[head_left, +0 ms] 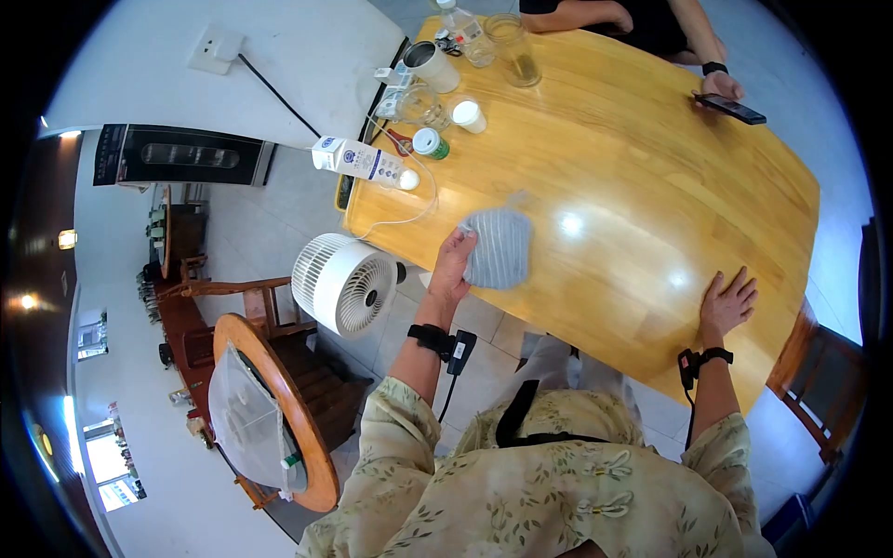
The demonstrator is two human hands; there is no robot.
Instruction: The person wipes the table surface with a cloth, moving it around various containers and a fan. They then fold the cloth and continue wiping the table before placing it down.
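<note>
My left hand is closed on the left edge of a grey, pale-striped folded cloth, thumb and fingers at its side. The cloth is at the near edge of the wooden table, and a thin, greyish wisp sticks out at its top. What lies inside its folds, if anything, is hidden. Far to the right, my right hand rests flat on the tabletop with fingers spread, holding nothing. Each of my wrists wears a black strap with a small device.
Along the table's left end stand a milk carton, a green-and-white cup, a white cup, a glass jar and a plastic bottle. A white fan stands left. Another person's hand holds a phone opposite.
</note>
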